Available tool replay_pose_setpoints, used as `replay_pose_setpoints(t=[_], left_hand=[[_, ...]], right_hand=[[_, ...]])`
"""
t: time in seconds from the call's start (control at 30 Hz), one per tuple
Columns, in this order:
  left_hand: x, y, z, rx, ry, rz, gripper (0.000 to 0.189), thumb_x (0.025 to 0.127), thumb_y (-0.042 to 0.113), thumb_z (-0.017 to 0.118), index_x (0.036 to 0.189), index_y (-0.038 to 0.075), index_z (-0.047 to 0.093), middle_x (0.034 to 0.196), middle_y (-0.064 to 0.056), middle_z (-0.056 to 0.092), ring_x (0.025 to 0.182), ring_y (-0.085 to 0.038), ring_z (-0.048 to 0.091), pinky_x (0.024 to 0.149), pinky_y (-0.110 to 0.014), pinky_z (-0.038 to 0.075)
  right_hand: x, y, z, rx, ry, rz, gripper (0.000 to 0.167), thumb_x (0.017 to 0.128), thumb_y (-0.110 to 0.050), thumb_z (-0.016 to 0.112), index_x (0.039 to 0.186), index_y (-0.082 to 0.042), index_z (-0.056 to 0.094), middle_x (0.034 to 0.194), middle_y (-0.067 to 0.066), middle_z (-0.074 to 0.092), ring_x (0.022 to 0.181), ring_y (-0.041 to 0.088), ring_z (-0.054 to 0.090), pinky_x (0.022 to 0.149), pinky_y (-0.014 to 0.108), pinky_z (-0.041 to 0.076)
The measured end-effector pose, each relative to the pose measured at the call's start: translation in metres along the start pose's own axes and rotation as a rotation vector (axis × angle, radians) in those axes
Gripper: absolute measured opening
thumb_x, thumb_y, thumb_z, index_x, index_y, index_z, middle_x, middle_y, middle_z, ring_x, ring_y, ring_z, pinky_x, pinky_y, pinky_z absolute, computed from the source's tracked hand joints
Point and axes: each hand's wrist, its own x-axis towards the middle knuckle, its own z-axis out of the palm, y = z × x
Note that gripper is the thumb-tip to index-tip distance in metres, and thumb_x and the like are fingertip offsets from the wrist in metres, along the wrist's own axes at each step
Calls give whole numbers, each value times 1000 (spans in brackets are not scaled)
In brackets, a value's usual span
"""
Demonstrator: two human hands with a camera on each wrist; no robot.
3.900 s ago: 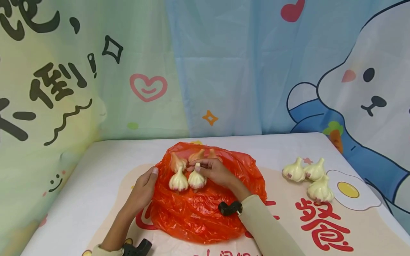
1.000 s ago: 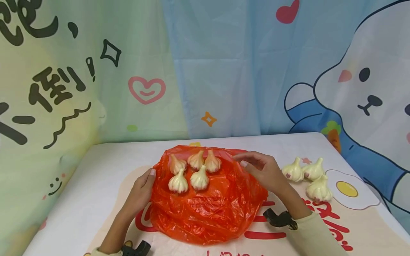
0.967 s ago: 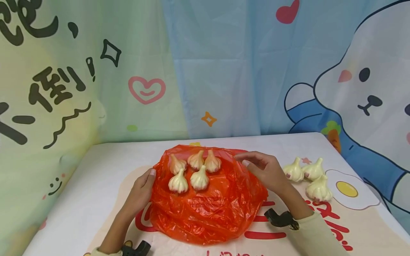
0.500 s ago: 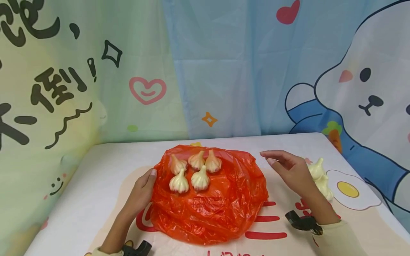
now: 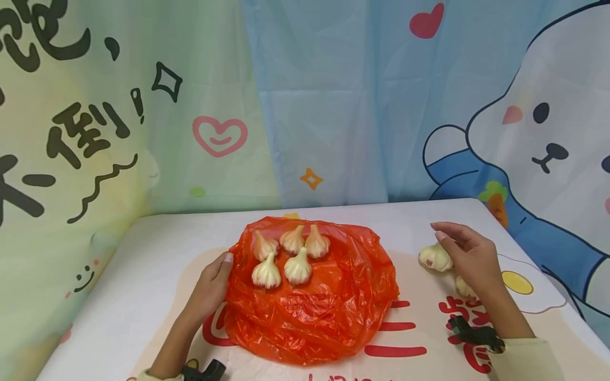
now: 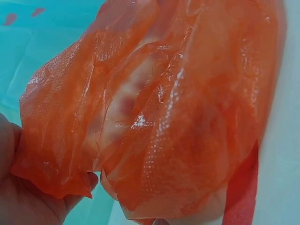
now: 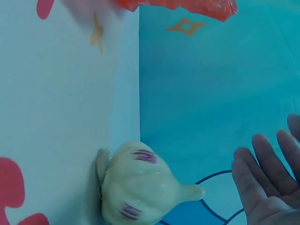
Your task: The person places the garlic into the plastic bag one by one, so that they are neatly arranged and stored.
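A red plastic bag (image 5: 310,323) lies spread on the table, with several garlic bulbs (image 5: 267,272) at its far left part. The back bulbs look tinted red by the film. My left hand (image 5: 213,280) grips the bag's left edge; in the left wrist view the thumb and fingers (image 6: 79,192) pinch the film (image 6: 187,117). At the right, my right hand (image 5: 469,262) hovers over the loose garlic with its fingers relaxed and holding nothing. One garlic bulb (image 5: 435,257) shows beside the fingertips, another (image 5: 463,287) is partly covered by the hand, and a third is hidden.
The printed white tablecloth (image 5: 162,233) reaches back to a cartoon curtain (image 5: 324,116). Dark wrist cameras sit on both wrists, the right one (image 5: 474,334) above the cloth's red lettering.
My right hand set down a garlic bulb on the bag, let go, and moved right to the loose bulbs. The left hand has stayed at the bag's edge.
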Motion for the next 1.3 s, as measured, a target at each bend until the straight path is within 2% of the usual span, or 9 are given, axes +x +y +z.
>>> replay_pose_setpoints(t=[0.27,0.4,0.6,0.7,0.77,0.87,0.97,1.1,1.3], left_hand=[[0,0,0,12,2,-6,49,107,38,32,144,9,43,128,-14,57,104,-29,58,89,-41,53],[-1,0,1,18,2,-11,49,107,39,32,145,10,43,128,-13,57,105,-28,58,90,-42,52],[-1,0,1,30,4,-10,49,107,39,31,143,9,44,127,-13,57,105,-28,58,92,-43,51],[-1,0,2,32,2,-8,50,106,41,31,143,10,45,126,-13,58,104,-28,58,91,-41,52],[0,-1,2,33,0,-6,50,106,42,31,143,10,45,125,-12,58,103,-28,58,90,-41,52],[0,-1,1,37,1,-2,51,106,42,31,143,10,45,125,-12,58,103,-28,58,91,-41,52],[0,-1,1,40,0,-3,52,106,42,31,144,10,44,128,-13,57,106,-29,57,92,-43,51],[0,0,1,40,-1,1,52,106,42,31,145,9,43,130,-13,56,109,-29,57,95,-45,49],[-1,1,1,41,-3,11,52,107,41,31,144,7,44,130,-14,56,110,-29,57,96,-46,48]], right_hand=[[5,8,6,23,107,155,43,98,-36,57,130,-7,60,129,12,60,109,10,58,78,7,45],[8,9,12,-6,95,235,48,99,-38,55,135,-7,56,133,14,56,118,27,54,84,11,46],[12,18,20,-8,65,320,52,98,-39,54,140,-8,50,138,14,53,125,30,50,92,25,48],[14,29,24,-30,37,348,56,98,-44,54,141,-9,49,137,13,54,124,31,50,84,16,49],[15,36,26,-44,23,358,57,97,-46,53,141,-10,50,136,13,55,124,31,50,76,9,48],[16,42,30,-76,17,358,54,97,-46,53,139,-11,53,134,13,57,123,31,50,75,10,48],[15,38,32,-87,18,342,50,99,-40,53,137,-8,55,132,15,58,125,33,49,91,27,50],[14,28,35,-97,22,279,41,101,-27,51,134,-3,57,128,17,61,123,35,51,100,47,44],[16,23,38,-115,3,256,40,101,-23,50,134,-1,56,127,19,61,122,37,52,100,53,42]])
